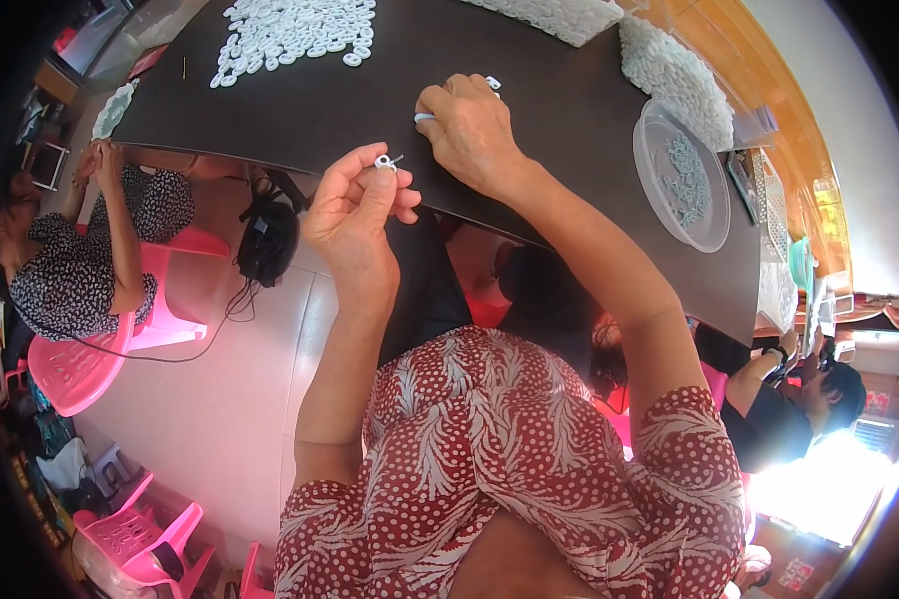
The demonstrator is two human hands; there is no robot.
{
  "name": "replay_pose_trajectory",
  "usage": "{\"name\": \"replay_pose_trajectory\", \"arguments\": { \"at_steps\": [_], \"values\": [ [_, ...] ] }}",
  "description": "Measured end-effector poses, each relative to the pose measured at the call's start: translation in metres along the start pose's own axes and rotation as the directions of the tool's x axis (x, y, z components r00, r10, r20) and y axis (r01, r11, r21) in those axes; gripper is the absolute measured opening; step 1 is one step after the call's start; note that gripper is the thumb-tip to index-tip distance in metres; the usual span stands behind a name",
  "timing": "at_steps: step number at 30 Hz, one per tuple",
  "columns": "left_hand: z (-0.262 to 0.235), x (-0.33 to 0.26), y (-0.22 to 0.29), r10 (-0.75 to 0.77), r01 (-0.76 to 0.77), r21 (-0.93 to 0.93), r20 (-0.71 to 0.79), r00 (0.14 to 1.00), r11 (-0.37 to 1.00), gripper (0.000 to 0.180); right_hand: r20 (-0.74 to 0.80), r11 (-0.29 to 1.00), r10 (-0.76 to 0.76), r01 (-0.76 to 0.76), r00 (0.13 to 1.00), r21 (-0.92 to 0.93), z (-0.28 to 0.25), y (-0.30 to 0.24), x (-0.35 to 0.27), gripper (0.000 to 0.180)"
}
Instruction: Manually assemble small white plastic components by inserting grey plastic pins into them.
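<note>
L hand [358, 212] at table's near edge, pinching 1 white ring pc [383, 161] w/ 1 thin pin [398, 159]; R hand [472, 132] over dark table [579, 130], fingers curled, can't tell if gripping. Open tabletop btwn hands & white-pc pile [295, 40]. 1 round clear tub [652, 185] at R holds small grey bits [685, 180], uncountable.

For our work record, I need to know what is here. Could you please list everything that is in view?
table: one, dark brown, upper middle
ring-shaped pieces: many, white, table's upper left
heaps: two, white, table's upper right
tub: one, clear, table's right side
small parts: many, greyish, inside tub
chairs: several, pink, mainly left
bag: one, black, left of centre
co-workers: two clearly visible, patterned clothes left, dark clothes right
background clutter: uncountable, mixed, edges
held piece: one, white, left fingertips
blouse: one, red-white, lower middle
left hand: one, bare, table's front edge
right hand: one, bare, over table
</note>
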State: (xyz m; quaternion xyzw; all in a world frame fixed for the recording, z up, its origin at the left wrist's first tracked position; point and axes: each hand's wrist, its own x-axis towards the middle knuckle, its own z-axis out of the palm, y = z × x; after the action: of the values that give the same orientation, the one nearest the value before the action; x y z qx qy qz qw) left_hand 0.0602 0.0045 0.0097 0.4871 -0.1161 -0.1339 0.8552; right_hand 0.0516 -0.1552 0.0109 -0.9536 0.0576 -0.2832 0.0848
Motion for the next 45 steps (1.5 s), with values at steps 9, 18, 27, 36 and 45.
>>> {"name": "replay_pose_trajectory", "arguments": {
  "at_steps": [9,18,27,36,45],
  "values": [
    [0.005,-0.006,0.0,-0.037,0.038,-0.032,0.025,0.999,0.999,0.018,0.468,0.364,0.288,-0.547,0.836,0.754,-0.039,-0.001,-0.011,0.012],
    [0.019,-0.013,-0.002,-0.016,0.016,0.016,0.052,0.999,1.0,0.015,0.536,0.186,0.317,-0.605,0.783,0.774,-0.061,-0.008,-0.023,0.017],
    [0.021,-0.018,-0.005,-0.046,0.045,0.015,0.07,0.997,0.999,0.016,0.464,0.254,0.325,-0.549,0.824,0.796,-0.064,-0.012,-0.032,0.018],
    [0.023,-0.02,-0.005,-0.012,0.009,0.049,0.057,0.998,0.999,0.015,0.398,0.302,0.35,-0.504,0.848,0.809,-0.064,-0.018,-0.034,0.015],
    [0.021,-0.022,-0.009,-0.047,0.046,0.013,0.068,0.997,0.999,0.016,0.308,0.393,0.365,-0.445,0.878,0.805,-0.057,-0.027,-0.038,0.01]
  ]
}}
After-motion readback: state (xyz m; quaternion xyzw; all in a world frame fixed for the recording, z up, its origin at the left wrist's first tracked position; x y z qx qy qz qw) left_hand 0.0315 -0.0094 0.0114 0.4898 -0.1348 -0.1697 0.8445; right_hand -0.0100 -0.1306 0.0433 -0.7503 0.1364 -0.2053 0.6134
